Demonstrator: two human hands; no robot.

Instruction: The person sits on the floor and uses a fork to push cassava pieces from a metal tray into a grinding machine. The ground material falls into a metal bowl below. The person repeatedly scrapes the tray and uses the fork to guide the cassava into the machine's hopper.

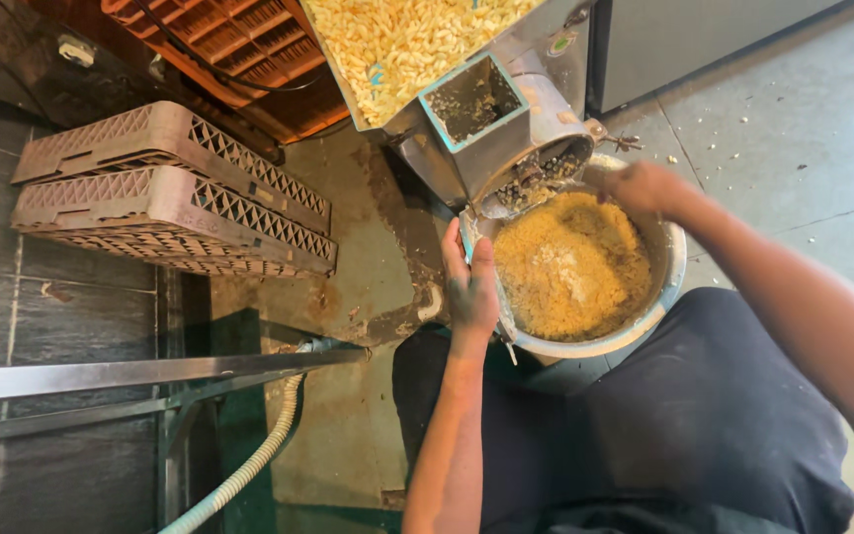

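Left hand [470, 282] clasping bowl [666, 287] rim, right hand [635, 185] at grinder [506, 129] spout, its grip unclear, yellow meal [570, 267] heaped inside

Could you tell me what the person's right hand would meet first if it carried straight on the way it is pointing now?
Most likely the grinder outlet. The right hand sits at the far rim of the metal bowl and points left toward that opening, with little between them. Depth is hard to judge, so it might pass just above the ground yellow mash instead.

light: bright daylight right, dim left | focus: sharp | edges: wide-angle distortion
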